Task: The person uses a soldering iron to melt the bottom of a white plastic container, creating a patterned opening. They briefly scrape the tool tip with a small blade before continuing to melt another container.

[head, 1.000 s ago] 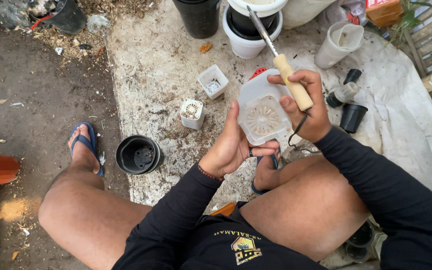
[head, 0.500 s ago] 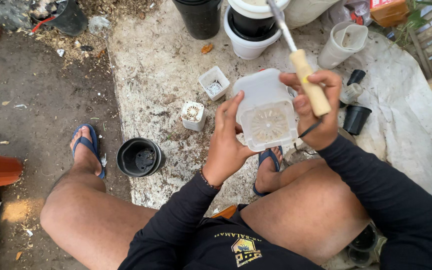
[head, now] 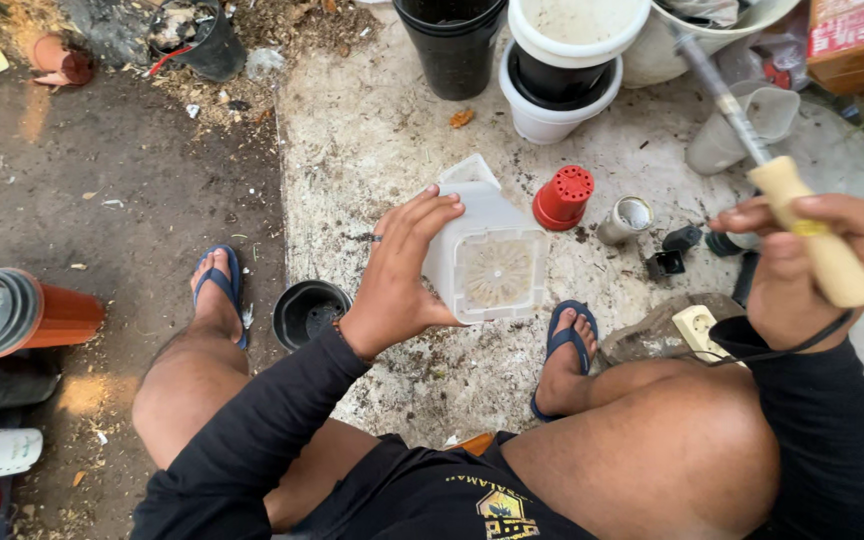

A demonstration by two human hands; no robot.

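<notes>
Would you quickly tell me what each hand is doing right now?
Left hand: closed on the white square pot, its perforated base turned up.
Right hand: closed on the wooden-handled soldering iron, tip pointing away.

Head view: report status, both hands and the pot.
Left hand grips white square pot, base facing camera. Right hand holds wooden-handled soldering tool, tip clear of pot. Nothing between them.

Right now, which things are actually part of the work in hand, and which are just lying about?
In use:
left hand holding the square white plastic pot, perforated base up
right hand gripping the wooden-handled metal-tipped tool

Lying about:
small red perforated pot
round black plastic pot
stacked orange pots
white plug socket
</notes>
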